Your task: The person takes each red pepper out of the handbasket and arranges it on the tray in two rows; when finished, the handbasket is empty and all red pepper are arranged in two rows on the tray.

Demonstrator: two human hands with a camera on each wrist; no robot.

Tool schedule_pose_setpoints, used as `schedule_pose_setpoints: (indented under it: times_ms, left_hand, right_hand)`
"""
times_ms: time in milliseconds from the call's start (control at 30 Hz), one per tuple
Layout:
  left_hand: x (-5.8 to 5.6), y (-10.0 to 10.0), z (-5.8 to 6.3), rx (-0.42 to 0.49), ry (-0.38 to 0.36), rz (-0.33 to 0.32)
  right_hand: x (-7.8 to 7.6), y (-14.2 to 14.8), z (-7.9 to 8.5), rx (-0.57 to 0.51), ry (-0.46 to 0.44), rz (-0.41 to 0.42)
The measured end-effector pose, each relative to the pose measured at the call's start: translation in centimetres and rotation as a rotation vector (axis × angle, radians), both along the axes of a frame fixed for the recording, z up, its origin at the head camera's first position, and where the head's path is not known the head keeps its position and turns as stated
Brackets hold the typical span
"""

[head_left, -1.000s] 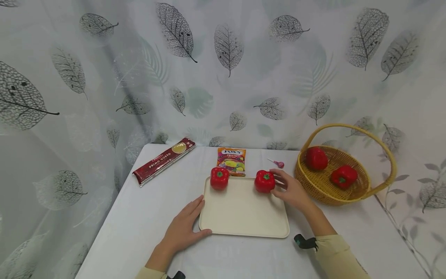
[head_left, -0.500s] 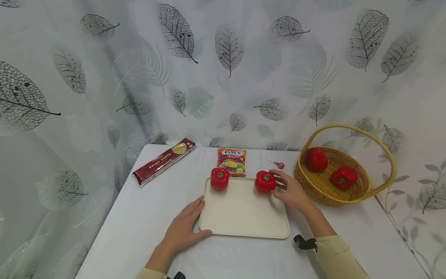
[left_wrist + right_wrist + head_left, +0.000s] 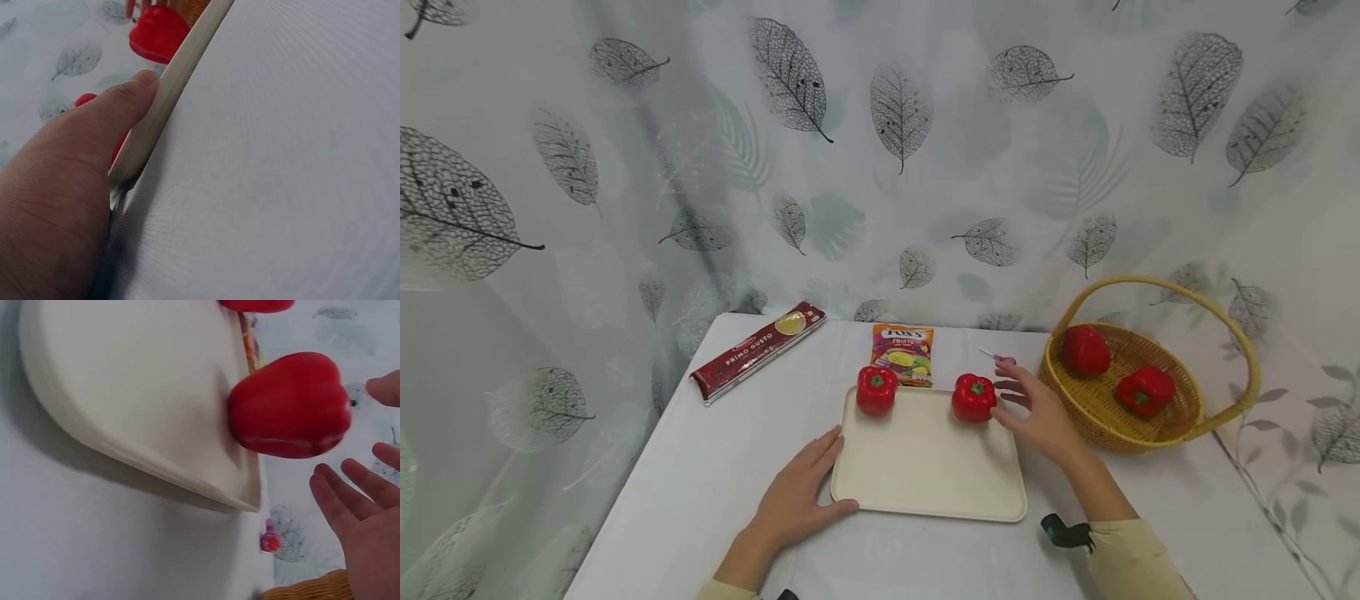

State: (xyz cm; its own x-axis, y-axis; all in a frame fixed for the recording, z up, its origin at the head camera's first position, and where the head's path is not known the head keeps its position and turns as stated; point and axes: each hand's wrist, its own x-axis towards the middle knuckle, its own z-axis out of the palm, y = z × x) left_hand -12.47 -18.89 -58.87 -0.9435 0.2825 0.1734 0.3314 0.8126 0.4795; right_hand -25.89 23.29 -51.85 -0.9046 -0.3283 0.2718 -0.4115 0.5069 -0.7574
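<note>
Two red bell peppers stand on a cream tray: one bell pepper at its back left corner, the other bell pepper at its back right. Beside the right-hand pepper is my right hand, fingers spread; the right wrist view shows a gap between the fingertips and that pepper. My left hand rests against the tray's left side, its thumb on the front left corner. In the left wrist view the thumb lies against the tray rim.
A yellow wicker basket with a tall handle stands at the right and holds two more red peppers. Behind the tray lie a Fox's candy bag and a lollipop. A dark red pasta pack lies at the back left.
My right hand has drawn slightly away from the right-hand pepper, its fingers spreading, and now partly covers the lollipop. The peppers and my left hand keep their places; the head view has shifted slightly.
</note>
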Motion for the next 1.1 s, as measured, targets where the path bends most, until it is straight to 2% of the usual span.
schedule_pose_setpoints:
  times_ms: [100, 300, 367, 633, 1100]
  left_hand:
    - [0.1, 0.1, -0.1, 0.005, 0.006, 0.003]
    - [0.3, 0.2, -0.3, 0.001, 0.007, 0.006]
    - [0.3, 0.2, -0.2, -0.004, 0.007, 0.006]
    - [0.2, 0.3, -0.2, -0.022, -0.014, 0.006]
    - [0.1, 0.2, 0.1, -0.013, 0.008, 0.003]
  right_hand:
    - [0.4, 0.6, 1.2, 0.013, 0.064, -0.043]
    - [0.2, 3.0, 3.4, 0.051, 0.211, -0.192]
    - [0.1, 4.0, 4.2, 0.05, 0.229, -0.225]
    - [-0.6, 7.8, 5.7, 0.138, 0.163, -0.329]
    - [-2.9, 11.3, 6.0, 0.223, 0.093, -0.37]
